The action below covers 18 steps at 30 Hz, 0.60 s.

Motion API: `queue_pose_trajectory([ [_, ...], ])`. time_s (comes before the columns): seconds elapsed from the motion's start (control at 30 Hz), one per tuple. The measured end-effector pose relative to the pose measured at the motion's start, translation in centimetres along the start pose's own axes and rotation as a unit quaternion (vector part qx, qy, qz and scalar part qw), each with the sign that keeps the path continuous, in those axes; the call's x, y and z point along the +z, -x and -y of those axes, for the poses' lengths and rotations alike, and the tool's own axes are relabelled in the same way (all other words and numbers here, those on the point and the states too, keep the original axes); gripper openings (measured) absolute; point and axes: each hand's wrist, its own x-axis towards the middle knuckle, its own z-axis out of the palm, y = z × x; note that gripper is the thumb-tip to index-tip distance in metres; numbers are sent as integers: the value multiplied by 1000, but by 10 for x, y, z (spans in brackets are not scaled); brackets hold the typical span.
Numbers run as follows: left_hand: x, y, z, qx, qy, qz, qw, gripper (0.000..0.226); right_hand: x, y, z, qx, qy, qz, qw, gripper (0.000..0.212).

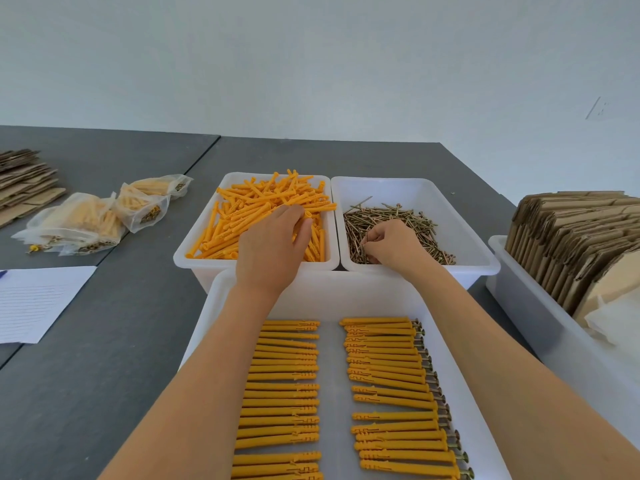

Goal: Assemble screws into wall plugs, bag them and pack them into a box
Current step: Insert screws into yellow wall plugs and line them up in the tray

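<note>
Far left edge of the grey table (114,341) there's a stack of flattened cardboard (24,181), and below it a sheet of lined paper (38,303). Just right of the cardboard sit a few clear bags (104,213) already stuffed with orange plugs and screws, lying in a loose heap.

Middle of the table: a white bin (194,251) full of loose orange wall plugs (263,206). The left hand (273,244) is down in that pile, fingers curled onto the plugs at the tips, looks like it's grabbing one, though I can't tell exactly which.

Right next to it, touching side by side, is a second white bin (464,237) with a heap of brass-coloured screws (391,220). The right hand (394,244) is in there, fingers bent tight and pinching a screw near the left side of the heap.

In front of both bins, nearest the camera, is a bigger white tray (332,299) with two neat columns of assembled plugs (391,393); the right column clearly shows screw heads poking out on the right end, and the left column is partly hidden by the forearm.

Far right there's another white bin (519,299) holding folded cardboard boxes (571,237) stood on edge, with some white plastic at its near end.
</note>
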Motion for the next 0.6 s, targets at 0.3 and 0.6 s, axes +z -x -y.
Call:
queue_pose_trajectory([
  [0.3,0,0,0,-10,4,7,1000,23,1,4,4,10,94,52,994,17],
  [0.6,1,-1,1,-6,1,9,1000,22,5,1,1,19,113,18,993,21],
])
